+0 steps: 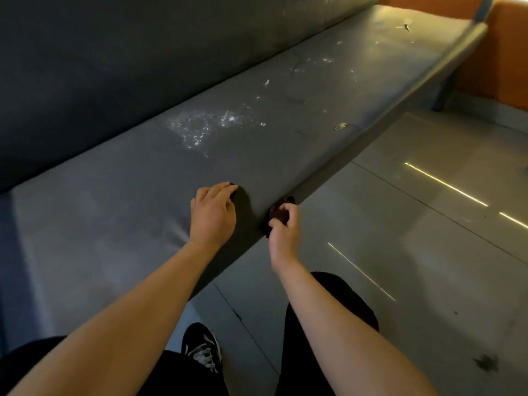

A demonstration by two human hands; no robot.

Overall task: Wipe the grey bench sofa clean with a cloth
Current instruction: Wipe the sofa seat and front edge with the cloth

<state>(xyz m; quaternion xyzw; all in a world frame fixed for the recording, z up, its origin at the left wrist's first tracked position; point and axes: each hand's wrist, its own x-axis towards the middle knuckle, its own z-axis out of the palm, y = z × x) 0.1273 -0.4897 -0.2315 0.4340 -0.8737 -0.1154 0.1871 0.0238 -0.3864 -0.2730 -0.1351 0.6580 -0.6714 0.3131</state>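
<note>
Right hand (283,224) was clenched on a bunched dark cloth (279,213) at the edge of the grey padded bench sofa (128,210). Left hand (213,215) was rested alongside, fingers (225,190) bent; its grip could not be told.

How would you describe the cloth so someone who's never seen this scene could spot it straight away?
Start with the long grey bench sofa and follow its front edge to the near end. There the right hand pinches a small crumpled cloth at that edge. It is dark brown, the only dark bundle there, unlike the pale specks scattered farther along the seat.
</note>
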